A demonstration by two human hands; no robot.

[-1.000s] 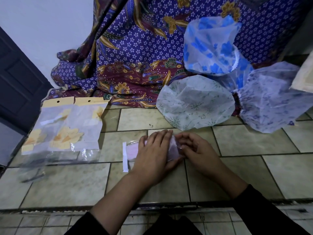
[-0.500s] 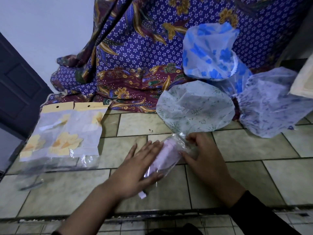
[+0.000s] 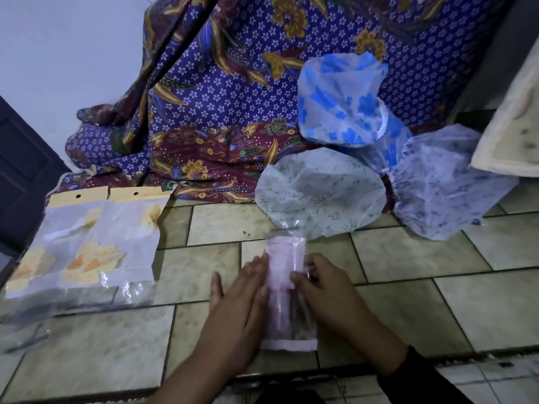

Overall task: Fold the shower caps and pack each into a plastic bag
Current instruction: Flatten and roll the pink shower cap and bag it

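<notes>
A folded pink shower cap inside a clear plastic bag (image 3: 284, 290) lies lengthwise on the tiled floor, its white strip end toward me. My left hand (image 3: 239, 307) rests flat against the bag's left side, fingers together. My right hand (image 3: 323, 290) pinches the bag's right edge. Three loose shower caps lie beyond: a pale green-flowered one (image 3: 320, 193), a blue-flowered one (image 3: 338, 100), and a purple-speckled one (image 3: 443, 182).
Two packed bags with yellow header cards (image 3: 87, 243) lie at the left on more clear bags (image 3: 26, 328). A purple batik cloth (image 3: 227, 91) hangs behind. A cream board (image 3: 507, 126) leans at the right. A dark door (image 3: 20, 176) stands far left.
The bagged pink cap has turned from lying crosswise to pointing away from me. My left hand slid to its left side and my right hand moved onto its right edge.
</notes>
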